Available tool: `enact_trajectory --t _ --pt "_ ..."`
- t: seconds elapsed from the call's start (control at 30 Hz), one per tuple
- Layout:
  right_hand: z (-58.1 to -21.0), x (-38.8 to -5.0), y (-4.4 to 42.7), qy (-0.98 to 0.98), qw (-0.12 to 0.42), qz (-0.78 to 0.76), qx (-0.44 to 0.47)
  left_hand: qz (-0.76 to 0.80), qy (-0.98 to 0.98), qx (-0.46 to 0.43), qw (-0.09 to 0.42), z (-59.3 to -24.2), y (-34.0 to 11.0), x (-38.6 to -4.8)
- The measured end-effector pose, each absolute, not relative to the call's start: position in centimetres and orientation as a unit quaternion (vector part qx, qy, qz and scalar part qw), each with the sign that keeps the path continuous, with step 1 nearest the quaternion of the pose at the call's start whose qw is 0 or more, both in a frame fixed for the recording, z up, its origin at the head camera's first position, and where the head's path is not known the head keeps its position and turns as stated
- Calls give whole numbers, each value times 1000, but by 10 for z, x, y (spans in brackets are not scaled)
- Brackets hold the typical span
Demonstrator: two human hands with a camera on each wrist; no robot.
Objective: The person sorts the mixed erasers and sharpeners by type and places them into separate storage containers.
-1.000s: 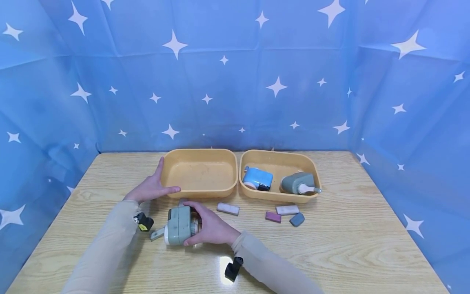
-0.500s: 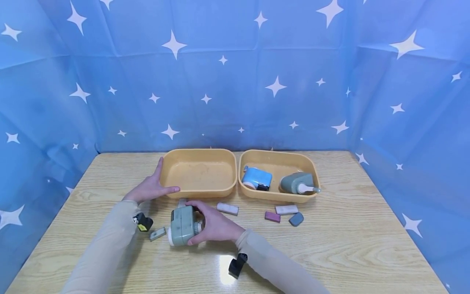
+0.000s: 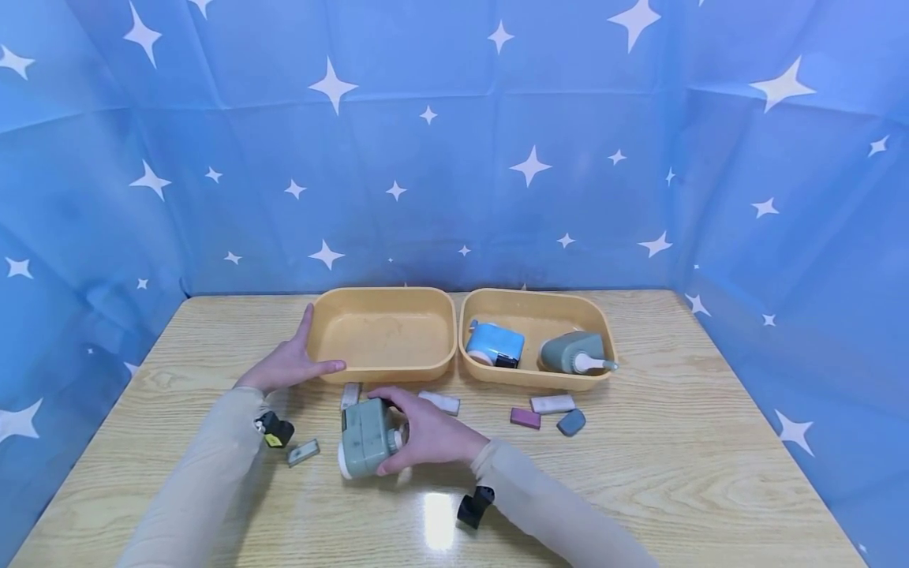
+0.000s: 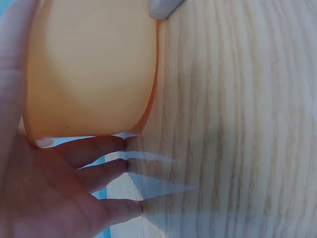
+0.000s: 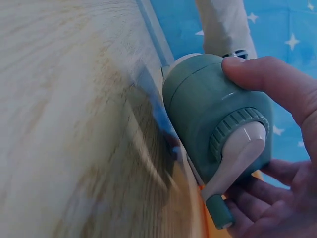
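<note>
A green sharpener-like device [image 3: 367, 439] with a white base and a crank is gripped by my right hand [image 3: 429, 434], in front of the left bin. In the right wrist view the thumb lies on one side of the green device [image 5: 198, 94] and the fingers of the right hand [image 5: 277, 193] curl round the other, beside the white crank [image 5: 240, 156]. My left hand [image 3: 291, 363] rests at the left end of the orange bin [image 3: 387, 375]; the left wrist view shows the left hand [image 4: 49, 193] spread against the bin wall [image 4: 99, 74].
The right bin [image 3: 533, 379] contains a blue device [image 3: 497, 342] and another green one [image 3: 574, 352]. Erasers lie on the table: grey ones [image 3: 303, 452] [image 3: 350, 395], pale ones [image 3: 440, 402] [image 3: 552, 404], a purple one [image 3: 525, 417] and a blue one [image 3: 571, 423].
My right hand has moved a little to the right with the green device, away from the grey eraser at the left. The left hand has stayed at the bin.
</note>
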State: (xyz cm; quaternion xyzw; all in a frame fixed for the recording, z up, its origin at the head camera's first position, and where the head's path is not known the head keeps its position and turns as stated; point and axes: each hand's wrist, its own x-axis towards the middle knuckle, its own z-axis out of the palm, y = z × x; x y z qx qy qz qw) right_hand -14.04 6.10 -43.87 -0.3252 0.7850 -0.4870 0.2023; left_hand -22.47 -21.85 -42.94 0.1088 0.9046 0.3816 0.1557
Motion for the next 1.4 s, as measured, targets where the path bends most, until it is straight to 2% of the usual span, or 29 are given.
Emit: enact_trajectory --t 1.4 --pt "-421 -130 130 838 164 -439 -280 378 907 105 155 -429 -218 -224"
